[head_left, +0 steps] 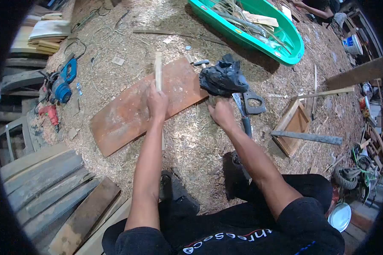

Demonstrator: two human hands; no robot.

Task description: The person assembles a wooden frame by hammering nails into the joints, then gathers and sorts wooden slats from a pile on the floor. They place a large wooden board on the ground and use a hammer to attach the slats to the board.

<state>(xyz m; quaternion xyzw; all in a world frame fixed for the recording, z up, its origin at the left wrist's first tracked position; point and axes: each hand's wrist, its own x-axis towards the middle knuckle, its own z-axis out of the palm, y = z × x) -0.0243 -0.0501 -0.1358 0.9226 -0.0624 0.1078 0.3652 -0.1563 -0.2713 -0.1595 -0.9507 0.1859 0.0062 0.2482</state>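
My left hand (pixel 158 102) is closed round a thin pale wood strip (pixel 158 70), which stands up from it over a reddish-brown board (pixel 127 110) on the ground. Beside the board's right end, my right hand (pixel 220 111) is at the lower edge of a crumpled black plastic bag (pixel 224 76); its fingers are bent, and their tips are partly hidden. Just right of that hand lie a handsaw (pixel 254 103) with a dark handle and a tool with a dark grip (pixel 246 125).
A green tub (pixel 242 32) holds wood scraps. Blue (pixel 63 87) and red (pixel 51 115) power tools lie left. Planks (pixel 51 178) fill the lower left. A wooden frame (pixel 291 127) and a hammer-like bar (pixel 312 137) lie right. Another person's arm (pixel 312 9) shows top right.
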